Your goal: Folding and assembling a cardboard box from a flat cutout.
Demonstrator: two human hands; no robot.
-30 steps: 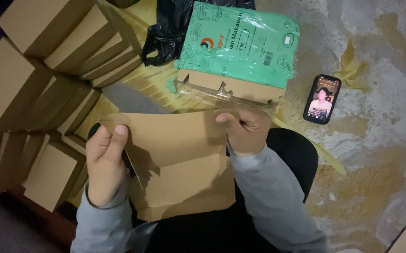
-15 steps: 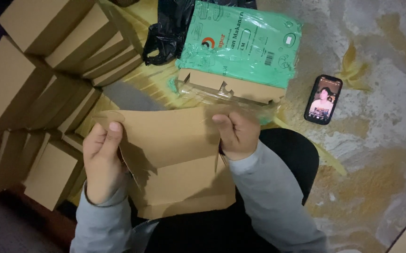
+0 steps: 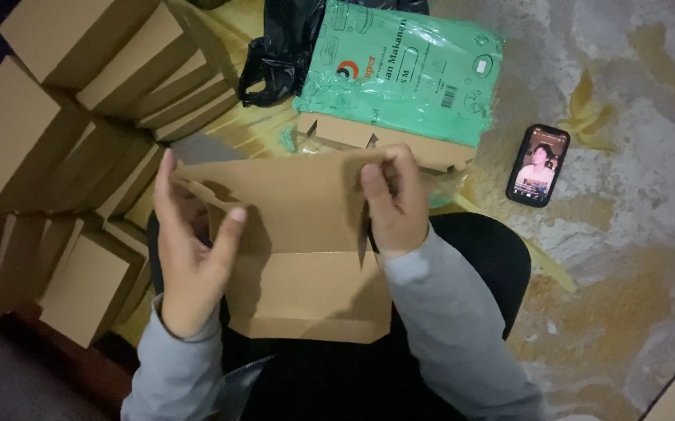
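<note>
- Folded brown boxes (image 3: pixel 57 101): stacked in rows to the left of and beyond the left hand; no shift since the earlier frames.
- Floor (image 3: pixel 626 234): mottled grey and ochre, right of the right hand; same as before.
- Green plastic pack (image 3: pixel 404 70): lies just beyond both hands, with flat brown card blanks (image 3: pixel 384 144) showing at its near edge. Position unchanged.
- Flat cardboard box blank (image 3: pixel 306 257): held between the two hands over the lap. Half a second ago the upper panel lay lower and flatter; now it is raised, its top edge near the card blanks under the green pack. A crease runs across the middle; the lower panel lies flat toward the body.
- Black plastic bag (image 3: pixel 275 54): beyond the hands, left of the green pack; unchanged.
- Left hand (image 3: pixel 193 249): fingers now spread wide and pointing up along the left edge of the blank, thumb pressed on the panel face. Earlier it was curled around the left edge lower down.
- Right hand (image 3: pixel 396 206): closed in a pinch on the upper right corner of the blank, thumb in front. It has moved up with the panel.
- Phone (image 3: pixel 536 165): screen lit, on the floor to the right of the right hand, well apart; unmoved.
</note>
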